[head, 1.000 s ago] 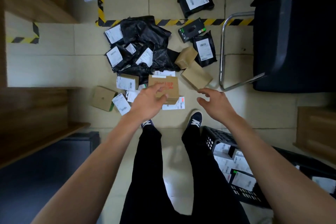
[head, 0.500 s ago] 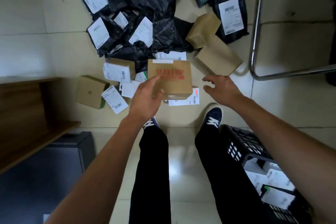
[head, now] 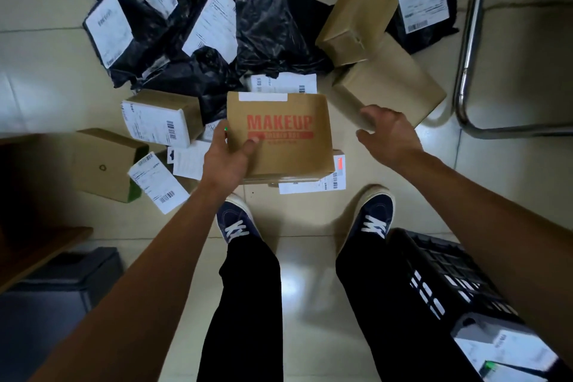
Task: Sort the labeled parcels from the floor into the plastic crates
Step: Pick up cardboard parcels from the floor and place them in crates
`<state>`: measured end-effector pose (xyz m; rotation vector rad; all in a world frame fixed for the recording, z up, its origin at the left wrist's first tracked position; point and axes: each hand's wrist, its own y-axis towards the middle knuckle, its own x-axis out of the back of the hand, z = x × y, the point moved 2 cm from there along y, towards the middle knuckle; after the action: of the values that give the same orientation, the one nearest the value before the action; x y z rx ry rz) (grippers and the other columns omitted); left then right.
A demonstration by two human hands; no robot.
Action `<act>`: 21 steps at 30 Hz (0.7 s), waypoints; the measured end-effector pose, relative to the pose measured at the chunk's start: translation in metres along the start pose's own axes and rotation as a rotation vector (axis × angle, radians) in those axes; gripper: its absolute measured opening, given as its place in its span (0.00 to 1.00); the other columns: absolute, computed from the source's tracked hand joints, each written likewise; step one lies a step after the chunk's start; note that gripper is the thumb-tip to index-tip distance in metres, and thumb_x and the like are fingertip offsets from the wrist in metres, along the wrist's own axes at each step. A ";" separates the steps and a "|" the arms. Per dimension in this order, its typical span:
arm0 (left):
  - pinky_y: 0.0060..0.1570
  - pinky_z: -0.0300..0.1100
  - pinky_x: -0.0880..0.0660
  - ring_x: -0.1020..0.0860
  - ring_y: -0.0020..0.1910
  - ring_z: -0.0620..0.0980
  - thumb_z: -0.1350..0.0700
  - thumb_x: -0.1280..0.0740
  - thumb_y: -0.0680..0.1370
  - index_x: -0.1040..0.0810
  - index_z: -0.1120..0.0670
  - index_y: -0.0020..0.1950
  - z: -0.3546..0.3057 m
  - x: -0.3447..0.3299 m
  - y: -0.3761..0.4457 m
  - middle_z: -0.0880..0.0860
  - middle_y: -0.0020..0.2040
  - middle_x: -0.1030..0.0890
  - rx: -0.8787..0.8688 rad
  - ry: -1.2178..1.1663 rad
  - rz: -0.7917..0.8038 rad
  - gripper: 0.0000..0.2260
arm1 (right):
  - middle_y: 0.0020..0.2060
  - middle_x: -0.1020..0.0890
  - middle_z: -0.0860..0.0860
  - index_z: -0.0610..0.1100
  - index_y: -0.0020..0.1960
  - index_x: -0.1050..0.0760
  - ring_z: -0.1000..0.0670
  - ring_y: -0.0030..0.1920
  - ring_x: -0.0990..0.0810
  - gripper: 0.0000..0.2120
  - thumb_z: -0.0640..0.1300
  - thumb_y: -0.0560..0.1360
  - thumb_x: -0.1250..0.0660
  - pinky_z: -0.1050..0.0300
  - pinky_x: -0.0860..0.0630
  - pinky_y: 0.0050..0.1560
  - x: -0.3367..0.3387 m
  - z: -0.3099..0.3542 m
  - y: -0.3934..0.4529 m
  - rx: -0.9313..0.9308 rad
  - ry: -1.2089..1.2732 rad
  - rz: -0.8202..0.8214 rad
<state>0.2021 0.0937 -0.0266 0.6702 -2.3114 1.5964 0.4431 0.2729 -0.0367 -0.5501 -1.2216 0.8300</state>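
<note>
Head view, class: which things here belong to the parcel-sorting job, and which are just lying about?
Job:
MAKEUP box, held by the left hand
right hand
black mailer bags
brown boxes
black crate

Lying about:
chrome chair frame
wooden shelf

The brown cardboard box [head: 280,136] carries red MAKEUP lettering above a red band, with a white strip at its top edge. Around it lie glossy black poly bags [head: 266,25] with white labels printed in black barcodes, and plain tan boxes [head: 356,20]. The floor [head: 46,77] is pale cream tile. The shoes [head: 235,220] are navy with white laces, the trousers [head: 248,304] black, the crate [head: 434,273] black.
</note>
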 end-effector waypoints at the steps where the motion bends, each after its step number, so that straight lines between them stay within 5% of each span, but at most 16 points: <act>1: 0.70 0.52 0.28 0.25 0.67 0.51 0.39 0.28 0.77 0.36 0.42 0.78 0.001 -0.003 0.006 0.47 0.71 0.25 0.003 -0.012 0.000 0.33 | 0.63 0.20 0.43 0.47 0.73 0.28 0.40 0.61 0.21 0.22 0.49 0.79 0.32 0.48 0.23 0.61 -0.006 0.000 0.004 -0.008 0.014 0.002; 6: 0.69 0.52 0.28 0.24 0.65 0.51 0.45 0.29 0.79 0.35 0.46 0.77 0.005 -0.009 0.021 0.45 0.67 0.23 -0.020 -0.033 -0.008 0.29 | 0.69 0.22 0.46 0.46 0.76 0.31 0.45 0.67 0.23 0.28 0.56 0.80 0.33 0.53 0.26 0.63 -0.041 0.013 0.012 -0.071 0.215 0.107; 9: 0.61 0.46 0.27 0.23 0.60 0.51 0.57 0.32 0.80 0.31 0.49 0.75 0.004 -0.010 0.017 0.45 0.58 0.23 -0.035 0.020 -0.028 0.23 | 0.60 0.16 0.49 0.48 0.75 0.29 0.48 0.62 0.20 0.27 0.55 0.80 0.32 0.56 0.25 0.59 -0.054 0.022 0.013 -0.117 0.399 0.181; 12: 0.58 0.44 0.26 0.22 0.56 0.46 0.56 0.31 0.77 0.28 0.48 0.73 0.003 -0.007 0.006 0.43 0.57 0.20 -0.039 -0.043 -0.058 0.24 | 0.47 0.13 0.54 0.52 0.62 0.19 0.51 0.49 0.16 0.14 0.49 0.77 0.30 0.50 0.19 0.56 -0.057 0.023 0.010 -0.186 0.621 0.099; 15: 0.60 0.45 0.24 0.19 0.56 0.42 0.51 0.30 0.75 0.21 0.49 0.65 0.006 0.002 -0.009 0.43 0.56 0.17 -0.053 -0.187 -0.138 0.18 | 0.44 0.14 0.53 0.50 0.48 0.17 0.50 0.46 0.16 0.04 0.44 0.76 0.31 0.48 0.20 0.51 -0.046 0.023 0.001 -0.253 0.853 -0.026; 18: 0.61 0.42 0.24 0.20 0.55 0.38 0.53 0.29 0.79 0.20 0.52 0.59 0.002 0.010 -0.029 0.43 0.55 0.17 -0.063 -0.324 -0.222 0.10 | 0.42 0.14 0.53 0.46 0.47 0.20 0.53 0.44 0.15 0.06 0.44 0.80 0.35 0.55 0.21 0.45 -0.028 0.028 -0.016 -0.272 1.046 -0.097; 21: 0.52 0.31 0.27 0.22 0.51 0.30 0.51 0.34 0.84 0.23 0.51 0.63 -0.006 0.013 -0.047 0.42 0.57 0.19 -0.115 -0.448 -0.194 0.10 | 0.44 0.13 0.50 0.43 0.53 0.20 0.51 0.48 0.13 0.15 0.53 0.82 0.39 0.51 0.19 0.50 -0.014 0.031 -0.033 -0.295 1.124 -0.143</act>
<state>0.2141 0.0823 0.0193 1.2892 -2.5132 1.3180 0.4201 0.2398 -0.0119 -0.9737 -0.3195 0.1172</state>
